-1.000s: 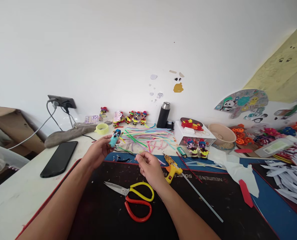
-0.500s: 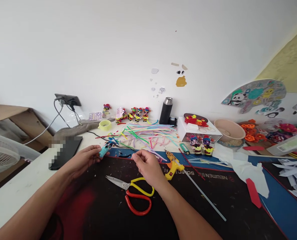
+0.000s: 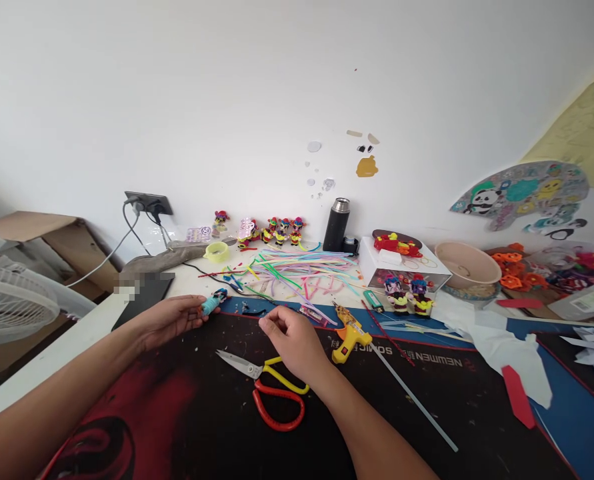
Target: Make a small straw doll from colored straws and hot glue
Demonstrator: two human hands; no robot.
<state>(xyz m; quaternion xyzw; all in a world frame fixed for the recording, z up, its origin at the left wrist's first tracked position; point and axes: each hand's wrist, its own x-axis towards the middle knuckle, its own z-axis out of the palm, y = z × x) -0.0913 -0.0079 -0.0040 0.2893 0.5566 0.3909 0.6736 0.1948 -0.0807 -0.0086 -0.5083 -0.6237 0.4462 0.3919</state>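
My left hand holds a small light-blue figure with a dark and blue top, near the back edge of the black mat. My right hand has its fingers curled, thumb against the index finger; whatever they may hold is too small to make out. Below it lie scissors with one red and one yellow handle, blades pointing left. Just right of my right hand rests a yellow glue gun with a long pale glue stick coming out of its rear.
Colourful pipe cleaners are spread behind the mat. Several small figures, a black flask and a white box stand near the wall. A pink bowl and paper strips are at the right, a fan at the left.
The view has shifted slightly, so the scene sits a little further right. The blue figure has turned a little in my left hand. My right hand has moved slightly left over the mat.
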